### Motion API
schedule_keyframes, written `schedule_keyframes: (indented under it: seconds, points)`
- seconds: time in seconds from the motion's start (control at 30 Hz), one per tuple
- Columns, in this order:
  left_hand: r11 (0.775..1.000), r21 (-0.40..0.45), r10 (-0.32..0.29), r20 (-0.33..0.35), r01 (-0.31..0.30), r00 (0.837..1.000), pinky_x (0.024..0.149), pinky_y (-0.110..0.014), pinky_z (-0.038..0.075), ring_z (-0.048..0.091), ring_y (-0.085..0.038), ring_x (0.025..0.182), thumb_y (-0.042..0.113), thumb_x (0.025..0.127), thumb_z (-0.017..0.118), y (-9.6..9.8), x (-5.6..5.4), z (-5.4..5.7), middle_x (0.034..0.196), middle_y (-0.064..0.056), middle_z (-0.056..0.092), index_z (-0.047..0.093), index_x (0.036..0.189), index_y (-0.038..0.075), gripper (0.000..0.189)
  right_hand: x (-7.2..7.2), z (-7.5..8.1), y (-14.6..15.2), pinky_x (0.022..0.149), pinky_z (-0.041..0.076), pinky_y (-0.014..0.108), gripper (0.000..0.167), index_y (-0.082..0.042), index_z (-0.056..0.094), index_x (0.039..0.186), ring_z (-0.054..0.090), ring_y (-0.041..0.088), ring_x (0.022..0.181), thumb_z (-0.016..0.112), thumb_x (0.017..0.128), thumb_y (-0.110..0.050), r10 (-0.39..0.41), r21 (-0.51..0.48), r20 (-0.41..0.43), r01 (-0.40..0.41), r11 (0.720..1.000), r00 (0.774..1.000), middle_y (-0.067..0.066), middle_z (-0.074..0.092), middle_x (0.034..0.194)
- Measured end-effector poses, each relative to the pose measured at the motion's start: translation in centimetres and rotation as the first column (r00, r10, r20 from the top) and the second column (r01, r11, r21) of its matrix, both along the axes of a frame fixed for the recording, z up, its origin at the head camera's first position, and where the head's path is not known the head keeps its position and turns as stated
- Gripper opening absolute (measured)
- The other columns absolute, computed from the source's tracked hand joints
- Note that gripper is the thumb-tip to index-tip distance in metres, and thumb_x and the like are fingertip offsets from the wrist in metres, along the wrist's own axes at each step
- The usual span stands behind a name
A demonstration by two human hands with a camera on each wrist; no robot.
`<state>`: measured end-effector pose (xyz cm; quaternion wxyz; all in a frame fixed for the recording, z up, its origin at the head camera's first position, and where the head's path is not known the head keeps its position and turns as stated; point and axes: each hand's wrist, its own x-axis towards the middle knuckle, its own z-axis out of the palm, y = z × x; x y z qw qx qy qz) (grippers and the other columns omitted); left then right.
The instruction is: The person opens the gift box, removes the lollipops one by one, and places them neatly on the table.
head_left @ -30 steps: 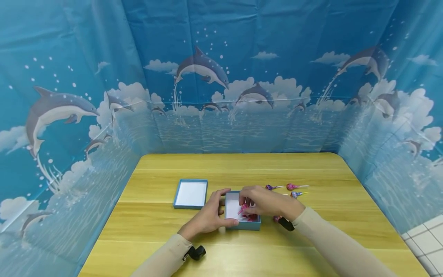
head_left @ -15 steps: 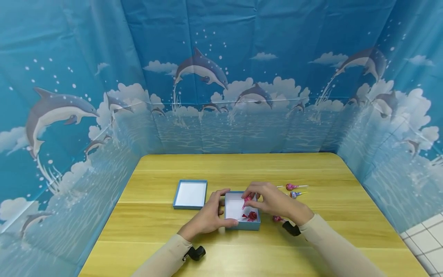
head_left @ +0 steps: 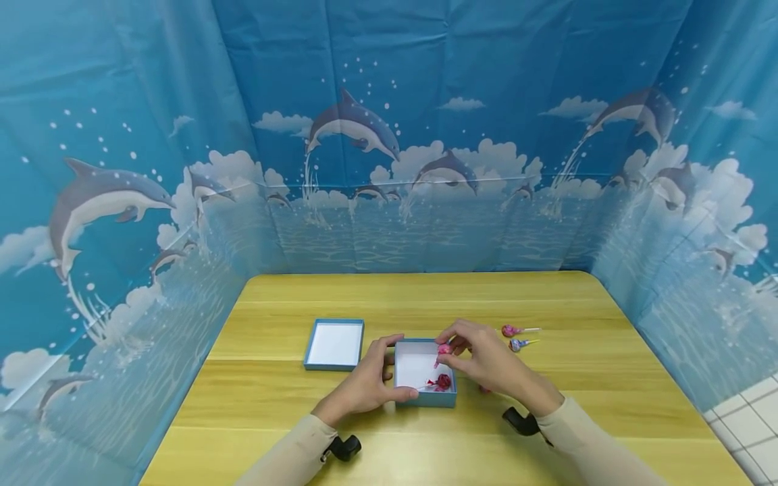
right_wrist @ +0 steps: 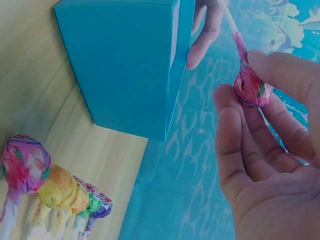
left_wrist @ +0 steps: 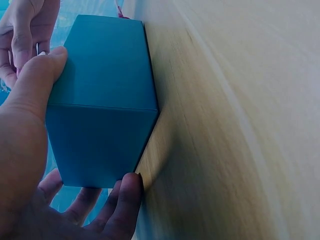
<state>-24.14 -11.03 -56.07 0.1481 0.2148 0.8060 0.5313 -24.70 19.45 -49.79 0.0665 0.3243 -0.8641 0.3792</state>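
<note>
A blue open-topped box [head_left: 428, 399] with a white inside stands on the table. My left hand [head_left: 365, 385] grips it at the left, thumb on the front wall and fingers round the left side; the left wrist view shows the fingertips [left_wrist: 131, 192] at its lower edge. Between the thumb and fingers of my right hand [head_left: 489, 361] is a pink-wrapped lollipop [right_wrist: 252, 89], held over the right part of the box with its stick pointing down into it. A red lollipop [head_left: 443, 382] lies inside, near the front right corner.
Left of the box lies a shallow blue lid [head_left: 334, 344], white side up. Two lollipops, one pink [head_left: 510, 331] and one blue with a yellow stick [head_left: 516, 345], lie at the right. Beside the box, the right wrist view shows several more, including a yellow one [right_wrist: 62, 187].
My right hand has lifted and shifted a little to the right with the pink lollipop, uncovering the red one in the box. My left hand keeps its hold on the box.
</note>
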Motion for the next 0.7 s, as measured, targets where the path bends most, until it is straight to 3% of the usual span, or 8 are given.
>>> schedule_keyframes:
  seconds: [0.33, 0.7]
  points:
    - [1.000, -0.001, 0.002, 0.003, -0.002, 1.000, 0.118, -0.037, 0.062, 0.060, -0.035, 0.155, 0.032, 0.101, 0.097, -0.1, -0.1, -0.1, 0.176, -0.019, 0.039, 0.026, 0.184, 0.015, 0.110, 0.5, 0.2, 1.4, 0.092, 0.072, 0.044, 0.024, -0.030, 0.084, 0.127, 0.079, 0.005, 0.103, 0.089, 0.106, -0.018, -0.072, -0.018, -0.004, 0.072, 0.997, 0.997, -0.013, 0.082, 0.121]
    - [1.000, 0.007, -0.002, 0.002, 0.002, 1.000, 0.116, -0.034, 0.063, 0.061, -0.035, 0.154, 0.028, 0.100, 0.097, 0.0, 0.1, 0.1, 0.176, -0.019, 0.040, 0.026, 0.184, 0.014, 0.112, 0.8, 0.6, 3.2, 0.092, 0.072, 0.037, 0.023, -0.021, 0.086, 0.125, 0.079, 0.001, 0.099, 0.088, 0.105, -0.010, -0.076, -0.025, -0.071, 0.074, 0.997, 0.995, -0.008, 0.085, 0.117]
